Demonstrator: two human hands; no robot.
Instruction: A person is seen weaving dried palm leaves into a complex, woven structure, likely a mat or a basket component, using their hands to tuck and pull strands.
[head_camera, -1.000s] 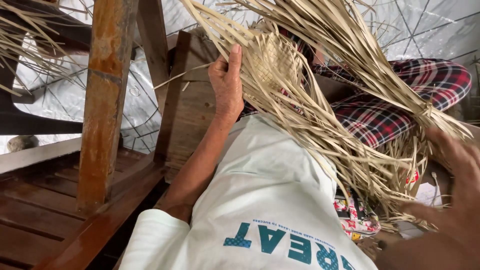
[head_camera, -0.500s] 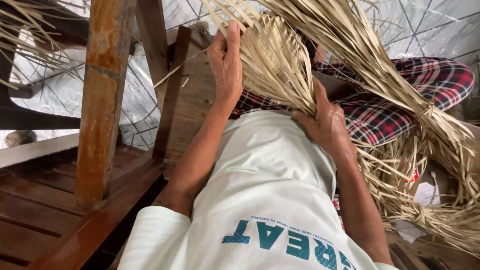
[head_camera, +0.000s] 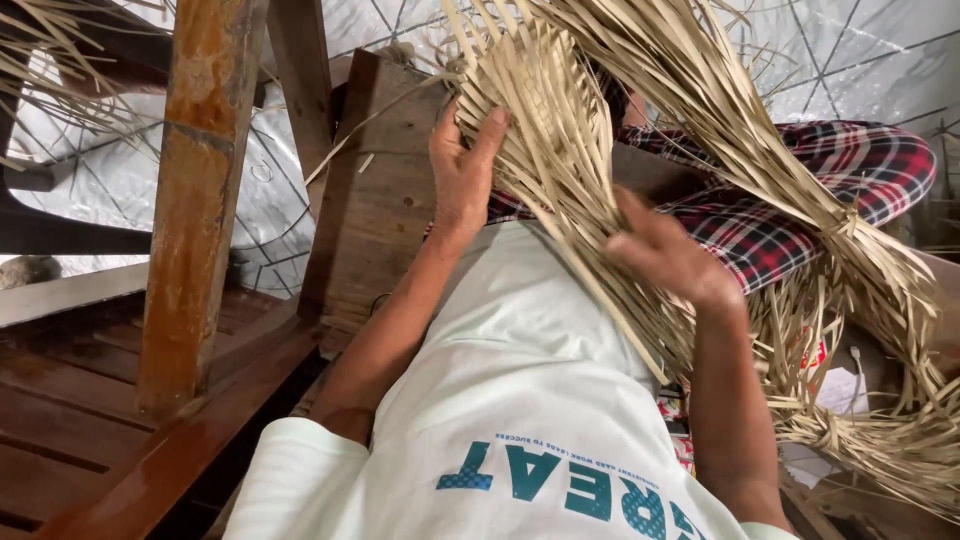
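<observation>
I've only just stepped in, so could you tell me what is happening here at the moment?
A seated person is working a piece of woven palm-leaf strips held upright over their lap. The left hand grips its left edge, thumb and fingers pressed on the weave. The right hand is among the loose strips hanging below the woven part. A tied bundle of strips lies across the plaid-clad leg, beside a wooden post.

One camera on my head looks steeply down, close over my chest, my left hand (head_camera: 462, 175) and right hand (head_camera: 668, 258), taking in lap, wooden post (head_camera: 195, 200) and floor; no second view overlaps.
</observation>
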